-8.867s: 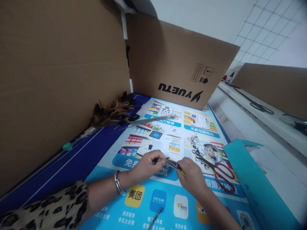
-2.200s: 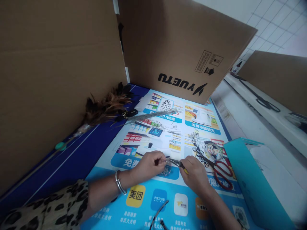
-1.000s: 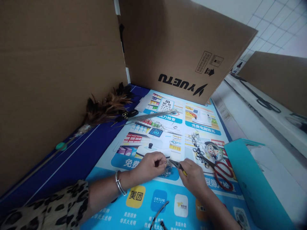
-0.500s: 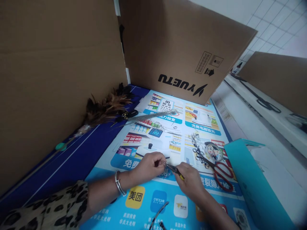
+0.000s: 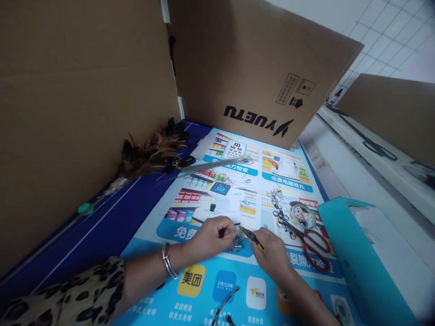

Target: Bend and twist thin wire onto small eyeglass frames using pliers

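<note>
My left hand (image 5: 215, 234) is closed in a pinch on a small, shiny bent-wire piece (image 5: 236, 245). The piece hangs just past the fingertips, and its exact shape is too small to make out. In my right hand (image 5: 272, 250) are needle-nose pliers (image 5: 252, 237) with black and yellow handles. Their tip points left, near the wire piece at my left fingers. I cannot tell whether the jaws touch the wire.
Scissors with red handles (image 5: 316, 253) lie right of my hands, by a pile of small wire pieces (image 5: 281, 215) and a round tin (image 5: 303, 215). Long thin wires (image 5: 217, 165) lie farther back. A feather duster (image 5: 146, 151) is leftward, a teal box (image 5: 360, 253) rightward. Cardboard panels (image 5: 244, 68) stand behind.
The pliers' tip has drawn slightly up and right from my left fingertips. More of the wire piece shows below the fingers. My left hand is nearly still.
</note>
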Tool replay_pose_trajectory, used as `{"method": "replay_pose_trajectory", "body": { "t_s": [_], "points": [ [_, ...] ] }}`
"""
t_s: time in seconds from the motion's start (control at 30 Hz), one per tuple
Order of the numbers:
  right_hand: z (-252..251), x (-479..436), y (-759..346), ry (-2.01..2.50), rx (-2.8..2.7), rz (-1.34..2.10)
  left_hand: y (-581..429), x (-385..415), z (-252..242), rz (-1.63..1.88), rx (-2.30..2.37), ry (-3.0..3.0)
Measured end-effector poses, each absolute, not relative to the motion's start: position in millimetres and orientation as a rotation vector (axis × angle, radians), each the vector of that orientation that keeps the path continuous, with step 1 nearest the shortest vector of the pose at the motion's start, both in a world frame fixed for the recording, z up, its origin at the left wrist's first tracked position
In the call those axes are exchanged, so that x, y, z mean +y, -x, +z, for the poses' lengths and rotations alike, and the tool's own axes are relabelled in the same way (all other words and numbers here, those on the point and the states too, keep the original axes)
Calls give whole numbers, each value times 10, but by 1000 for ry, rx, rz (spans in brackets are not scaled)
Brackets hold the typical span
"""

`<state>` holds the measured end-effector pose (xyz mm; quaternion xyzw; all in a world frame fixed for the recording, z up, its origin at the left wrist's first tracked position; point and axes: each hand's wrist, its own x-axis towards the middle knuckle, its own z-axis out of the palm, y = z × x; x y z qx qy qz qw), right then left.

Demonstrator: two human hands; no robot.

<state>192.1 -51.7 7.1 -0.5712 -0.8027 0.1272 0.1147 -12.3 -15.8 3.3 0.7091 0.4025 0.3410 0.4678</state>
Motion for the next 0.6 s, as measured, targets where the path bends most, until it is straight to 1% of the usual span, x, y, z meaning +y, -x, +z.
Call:
{"method": "replay_pose_trajectory", "body": {
  "t_s": [0.6],
  "points": [
    [39,-530,-1854,1683,-2323,292,92,-195,28,891,1003,-1817]
  ]
}}
